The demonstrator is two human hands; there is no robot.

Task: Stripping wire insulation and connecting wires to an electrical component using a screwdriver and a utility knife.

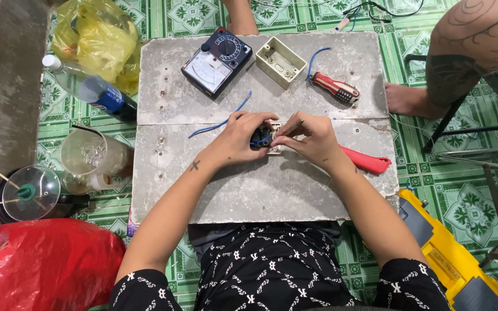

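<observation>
The one camera sat on my head and looked almost straight down, close over the grey surface before me. It took in my forearms, lap and the green tiled floor around.

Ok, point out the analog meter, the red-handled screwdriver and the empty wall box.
analog meter [214, 64], head view, on its white dial face.
red-handled screwdriver [334, 87], head view, mid-handle.
empty wall box [280, 62], head view, on its inner floor.

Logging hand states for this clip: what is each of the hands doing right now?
Left hand: closed on the small switch part with blue wire.
Right hand: closed, pinching the same part; a thin tool may be in it.
</observation>
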